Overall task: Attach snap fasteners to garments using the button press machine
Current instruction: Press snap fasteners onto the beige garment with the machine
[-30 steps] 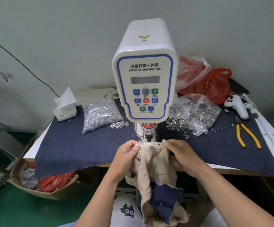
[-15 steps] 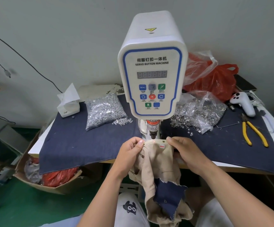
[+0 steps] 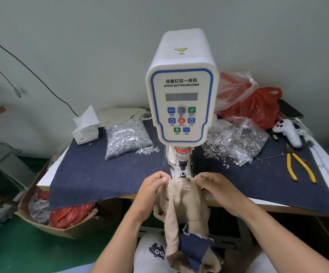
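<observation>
A white and blue servo button machine (image 3: 182, 101) stands at the middle of the table, its lower die (image 3: 183, 174) showing bare just beyond the cloth. A small beige garment (image 3: 181, 205) with a navy patch hangs over the table's front edge. My left hand (image 3: 152, 189) pinches its top left corner. My right hand (image 3: 216, 187) pinches the top right corner. Snap fasteners sit along the garment's upper edge between my hands, just in front of the die.
A bag of silver snap parts (image 3: 127, 139) lies left of the machine, another bag of ring parts (image 3: 236, 141) right. Yellow pliers (image 3: 299, 167), a white controller (image 3: 286, 132) and red plastic bags (image 3: 256, 104) sit at right. A tissue box (image 3: 85, 130) stands far left on the navy cloth (image 3: 100, 174).
The garment's top edge has come back toward me off the die, which now shows bare. Both hands keep their pinch on the corners.
</observation>
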Demonstrator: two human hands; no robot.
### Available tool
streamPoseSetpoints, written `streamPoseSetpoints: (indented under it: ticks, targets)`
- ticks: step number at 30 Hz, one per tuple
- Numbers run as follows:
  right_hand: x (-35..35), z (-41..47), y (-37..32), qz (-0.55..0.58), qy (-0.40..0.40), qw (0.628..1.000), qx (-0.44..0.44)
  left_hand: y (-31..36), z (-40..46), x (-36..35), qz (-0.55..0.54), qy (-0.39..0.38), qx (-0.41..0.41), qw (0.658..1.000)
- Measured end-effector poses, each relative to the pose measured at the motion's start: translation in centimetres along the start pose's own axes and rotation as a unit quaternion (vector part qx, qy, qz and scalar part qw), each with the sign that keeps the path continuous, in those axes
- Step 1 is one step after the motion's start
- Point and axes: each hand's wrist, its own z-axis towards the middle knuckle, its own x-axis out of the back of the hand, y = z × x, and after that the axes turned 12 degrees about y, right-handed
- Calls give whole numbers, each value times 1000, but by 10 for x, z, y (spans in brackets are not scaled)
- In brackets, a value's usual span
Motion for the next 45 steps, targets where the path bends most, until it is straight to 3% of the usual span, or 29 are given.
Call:
streamPoseSetpoints:
  ticks: [3, 6, 8, 10, 12, 14, 17, 21, 24, 26, 29, 31, 33, 35, 37, 41, 45]
  targets:
    - [-9, -7, -7, -125, -25, 989, 81, 18, -14, 2, 169, -85, -76, 979]
    - [-18, -15, -18, -135, -56, 983, 112, 36, -29, 0, 225, -141, -114, 958]
    - [-16, -18, -19, -36, -49, 995, 74, 45, -39, 2, 130, -140, -79, 978]
    - [-5, -19, -13, 58, -3, 998, 30, 53, -45, 8, -74, -92, 16, 993]
    - [9, -20, -5, 13, 13, 999, 31, 56, -48, 15, -319, -53, 94, 942]
    - [13, -22, -1, -67, -70, 995, 35, 56, -46, 20, -472, -2, 112, 875]
    - [0, -28, -4, -144, -190, 971, 11, 54, -44, 22, -542, 35, 108, 833]
    - [-5, -28, -10, -207, -194, 958, 45, 45, -42, 30, -548, 3, 98, 830]
    - [5, -30, -14, -144, -152, 977, 46, 42, -43, 45, -507, 19, 83, 858]
    - [9, -31, -17, -7, -143, 990, 17, 41, -44, 51, -418, 30, 91, 903]
    - [10, -28, -25, 147, -100, 982, -62, 42, -49, 49, -95, 51, 37, 993]
    - [4, -25, -29, 182, -97, 977, -58, 47, -56, 37, 74, 6, -43, 996]
    - [-6, -26, -34, 159, -110, 980, -45, 49, -63, 18, 159, -104, -126, 974]
    - [-13, -27, -37, 139, -120, 982, -47, 44, -67, 1, 176, -121, -147, 966]
    - [-13, -28, -38, 70, -110, 991, -11, 41, -66, -7, 121, -74, -125, 982]
    - [4, -29, -37, -122, 31, 982, 138, 37, -66, -5, 46, -17, -114, 992]
    - [12, -37, -28, -253, -8, 946, 203, 43, -61, -8, 20, -22, -119, 992]
